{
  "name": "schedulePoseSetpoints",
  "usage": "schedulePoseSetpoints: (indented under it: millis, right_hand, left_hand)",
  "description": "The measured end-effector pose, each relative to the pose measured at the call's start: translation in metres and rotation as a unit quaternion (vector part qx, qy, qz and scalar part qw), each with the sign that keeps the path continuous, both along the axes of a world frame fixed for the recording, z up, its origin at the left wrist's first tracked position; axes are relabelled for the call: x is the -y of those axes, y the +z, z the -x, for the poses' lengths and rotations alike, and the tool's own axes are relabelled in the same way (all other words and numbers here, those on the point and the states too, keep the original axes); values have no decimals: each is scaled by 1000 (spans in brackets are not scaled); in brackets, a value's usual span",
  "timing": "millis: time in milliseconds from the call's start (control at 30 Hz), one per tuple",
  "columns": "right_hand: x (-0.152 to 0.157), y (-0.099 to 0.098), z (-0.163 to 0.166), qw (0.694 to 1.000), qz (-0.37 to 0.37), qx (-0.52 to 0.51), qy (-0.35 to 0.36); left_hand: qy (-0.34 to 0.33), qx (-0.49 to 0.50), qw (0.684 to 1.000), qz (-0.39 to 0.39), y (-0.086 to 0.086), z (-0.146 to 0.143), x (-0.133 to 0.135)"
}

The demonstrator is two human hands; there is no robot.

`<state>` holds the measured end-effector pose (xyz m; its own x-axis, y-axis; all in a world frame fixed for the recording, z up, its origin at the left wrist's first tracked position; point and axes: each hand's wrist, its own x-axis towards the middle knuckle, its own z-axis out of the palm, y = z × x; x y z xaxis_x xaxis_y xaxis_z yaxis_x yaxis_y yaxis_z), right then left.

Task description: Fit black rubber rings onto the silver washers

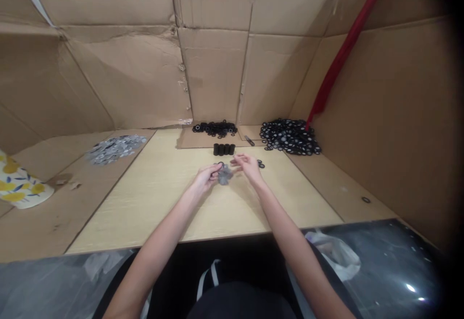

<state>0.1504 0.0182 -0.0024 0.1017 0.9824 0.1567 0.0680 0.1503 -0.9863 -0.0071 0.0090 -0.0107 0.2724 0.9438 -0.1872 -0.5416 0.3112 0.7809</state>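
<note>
**Hands meet over a small heap of grey discs**

The left hand (208,176) and the right hand (248,166) are close together at the middle of the tabletop (152,198). Between them lies a small heap of grey discs (224,176). The left fingers are pressed together and seem to pinch a black ring (220,165) just above this heap. The ring is small, so I am not fully sure. The right fingers are loosely spread, and I see nothing in them.

Behind the hands stands a row of ring stacks (224,149). Further back lies a pile of plain rings (215,128). To the right is a bigger pile of rings with grey centres (290,137), which look already fitted. On the left lies a large pile of discs (115,149). So I judge that much is done, but many rings and discs are left.
</note>
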Motion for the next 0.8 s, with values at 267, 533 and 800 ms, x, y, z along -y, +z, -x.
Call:
schedulePoseSetpoints:
  millis: [267,533,800]
  right_hand:
    - [-35,-10,-71,862,130,406,-273]
    - [-44,-26,-68,879,111,400,-236]
    - [-35,-6,-56,985,-68,32,-152]
  left_hand:
    - [19,-15,1000,5,1,-2,1]
    - [17,-2,1000,22,2,-1,0]
    - [2,1,1000,6,-2,0,-1]
